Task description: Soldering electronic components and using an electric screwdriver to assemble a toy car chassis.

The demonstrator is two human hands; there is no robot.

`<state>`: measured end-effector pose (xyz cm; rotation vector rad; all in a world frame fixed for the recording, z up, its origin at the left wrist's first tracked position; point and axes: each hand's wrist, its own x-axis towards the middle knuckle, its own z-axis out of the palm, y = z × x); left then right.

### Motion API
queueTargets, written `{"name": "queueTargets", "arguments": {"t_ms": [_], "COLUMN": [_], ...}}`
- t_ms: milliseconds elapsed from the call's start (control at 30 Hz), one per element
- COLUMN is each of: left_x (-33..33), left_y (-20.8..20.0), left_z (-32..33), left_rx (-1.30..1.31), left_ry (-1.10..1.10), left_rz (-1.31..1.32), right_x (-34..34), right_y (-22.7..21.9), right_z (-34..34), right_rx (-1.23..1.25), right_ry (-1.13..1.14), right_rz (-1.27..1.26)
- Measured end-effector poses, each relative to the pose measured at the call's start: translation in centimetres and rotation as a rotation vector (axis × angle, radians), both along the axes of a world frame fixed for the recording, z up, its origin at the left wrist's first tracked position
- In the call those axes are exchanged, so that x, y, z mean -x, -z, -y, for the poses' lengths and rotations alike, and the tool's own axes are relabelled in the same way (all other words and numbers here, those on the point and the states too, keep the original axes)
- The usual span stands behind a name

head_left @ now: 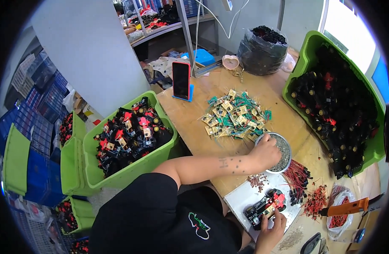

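Observation:
My left hand [268,154] reaches over a white bowl [289,149] filled with small grey metal pieces, likely screws. Its fingers are drawn together in a pinch; whatever is between them is hidden. Lower down, my right hand [272,232] grips the side of a black and red toy car chassis [265,209] with a tan circuit board on it. The chassis rests on a white board [238,197]. Small brownish pieces [258,182] are scattered on that board, between the bowl and the chassis.
Circuit boards with green wires [237,114] are heaped mid-table. Red wires [297,178] and an orange-handled tool [345,208] lie right. Green bins [118,180] of car parts stand left, another green bin [307,51] right. A phone [181,80] stands upright behind.

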<state>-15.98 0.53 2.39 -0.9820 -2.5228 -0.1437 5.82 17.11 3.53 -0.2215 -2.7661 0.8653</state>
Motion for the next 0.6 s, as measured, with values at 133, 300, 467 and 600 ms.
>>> {"name": "queueTargets", "arguments": {"t_ms": [133,300,467,600], "left_x": [-1.5,-8.4,-12.0,-12.9], "left_y": [-0.2,-0.9,1.8,1.7], "left_z": [-0.9,-3.1,-3.6,-3.7], "left_rx": [-0.006,-0.140,-0.338,-0.366], "left_ry": [0.078,0.362,0.556,0.485], "left_rz": [-0.008,0.353,0.358,0.307], "right_x": [-0.2,-0.3,-0.2,-0.2], "right_y": [-0.2,1.5,1.3,0.8], "right_z": [0.1,-0.5,-0.4,-0.6], "right_rx": [0.013,0.007,-0.005,0.039], "right_ry": [0.006,0.002,-0.011,-0.011], "right_rz": [0.007,-0.003,-0.065,-0.041]}}
